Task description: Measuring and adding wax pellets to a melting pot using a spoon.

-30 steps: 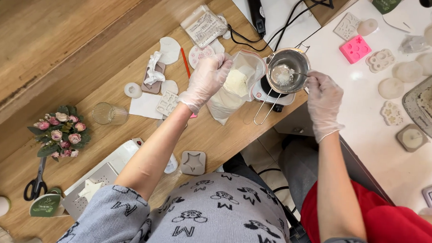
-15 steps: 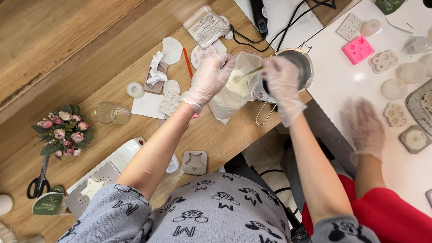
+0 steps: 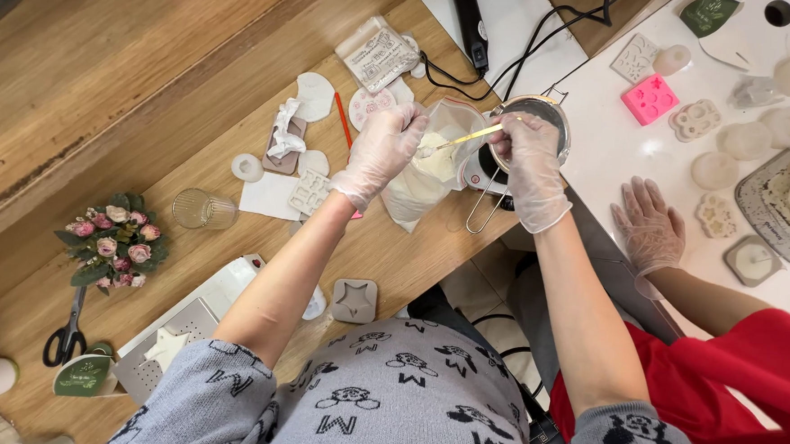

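The wooden table (image 3: 150,83) fills most of what I see, with a white counter (image 3: 615,143) butting against it on my right. Low in view are my grey patterned sleeves, and beside me a person in red rests a gloved hand (image 3: 651,226) flat on the counter, well apart from my own. Between my hands stands the clear plastic bag (image 3: 424,174) of pale flakes, upright on the table near its edge. My left hand (image 3: 381,149), gloved, is closed on the bag's rim, pinching it so the mouth stays wide. Just right of the bag sits the metal pot (image 3: 545,117) on a small white hotplate (image 3: 480,174), its wire handle pointing toward me. My right hand (image 3: 525,152), gloved too, hovers in front of the pot, fingers pinched shut around the end of a thin spoon (image 3: 462,140), whose bowl dips into the bag's mouth among the flakes. Farther left on the table lie a bunch of pink roses (image 3: 110,248), a ribbed glass (image 3: 202,210) on its side, black scissors (image 3: 66,335), and a grey star mould (image 3: 355,299). On the counter sits a small pink mould (image 3: 649,98).
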